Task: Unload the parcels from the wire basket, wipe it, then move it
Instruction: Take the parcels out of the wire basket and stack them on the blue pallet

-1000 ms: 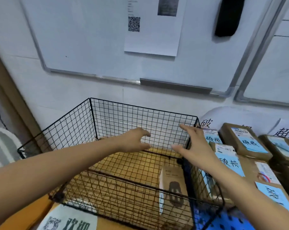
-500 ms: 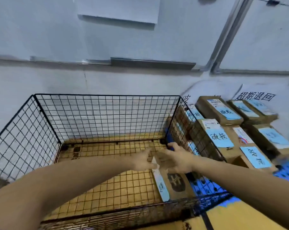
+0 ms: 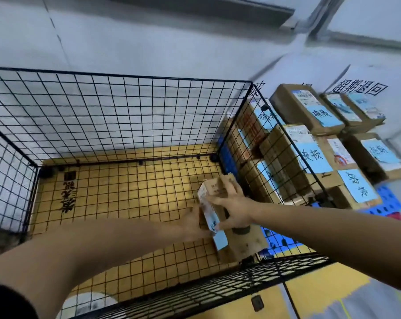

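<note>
A black wire basket (image 3: 130, 111) stands against the wall, on a yellow surface. One brown cardboard parcel (image 3: 243, 240) with a blue label lies in its near right corner, its far end raised a little. My right hand (image 3: 234, 210) grips the parcel from the top, thumb on the left side. My left hand (image 3: 195, 224) holds the parcel's left side from below, partly hidden behind it. Both forearms reach in over the basket's front rim.
Several brown parcels with blue labels (image 3: 314, 155) are stacked right of the basket, touching its right wall, on a blue crate (image 3: 388, 206). A whiteboard ledge (image 3: 241, 8) runs along the wall above. A paper sign (image 3: 358, 88) hangs behind the stack.
Both hands dropped from the basket's far right rim down to the parcel and took hold of it. The parcel's far end has come up off the basket floor.
</note>
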